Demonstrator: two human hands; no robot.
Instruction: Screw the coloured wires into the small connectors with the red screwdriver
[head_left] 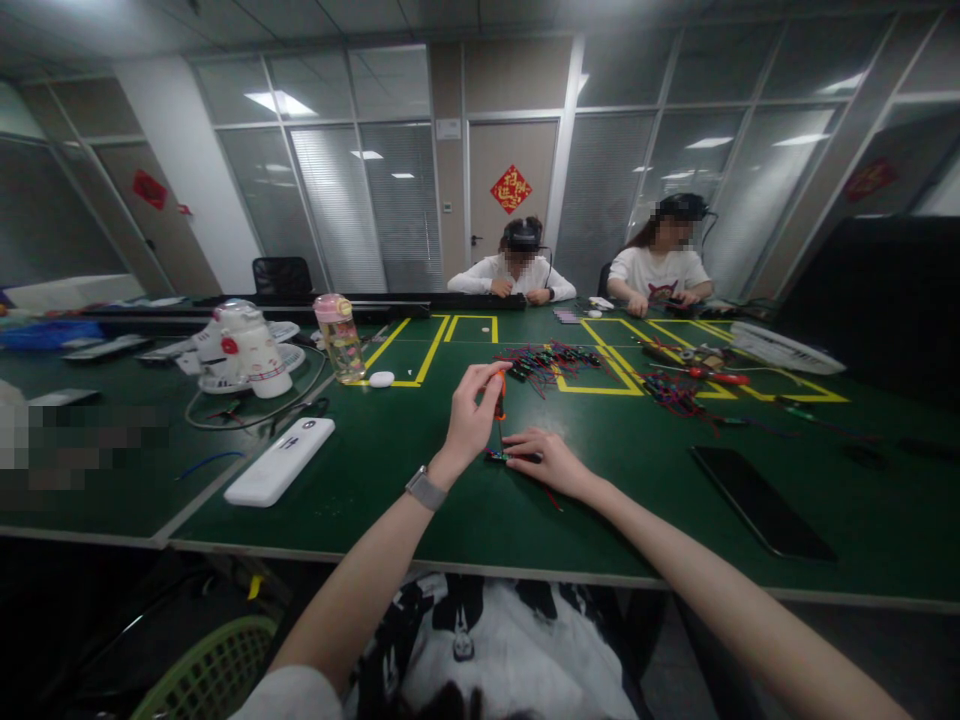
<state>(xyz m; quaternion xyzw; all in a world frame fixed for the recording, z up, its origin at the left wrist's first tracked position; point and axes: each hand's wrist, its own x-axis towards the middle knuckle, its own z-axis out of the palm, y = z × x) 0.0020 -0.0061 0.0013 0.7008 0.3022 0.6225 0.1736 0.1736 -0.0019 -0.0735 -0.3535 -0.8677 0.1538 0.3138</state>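
Note:
My left hand (pixel 471 415), with a watch on its wrist, is raised over the green table (pixel 420 470) and pinches the top of a small orange-handled screwdriver (pixel 500 395) held upright. The tool's tip points down at a small dark connector part (pixel 499 456) with red wires. My right hand (pixel 546 458) lies low on the table, fingers pressed on that part to hold it. A pile of similar wired connectors (pixel 551 357) lies just beyond both hands.
A white power bank (pixel 281 460) lies at left, a black phone (pixel 761 500) at right. A pink bottle (pixel 340 338), a white fan-like device (pixel 244 350) and yellow tape outlines (pixel 600 365) sit further back. Two people work at the far edge.

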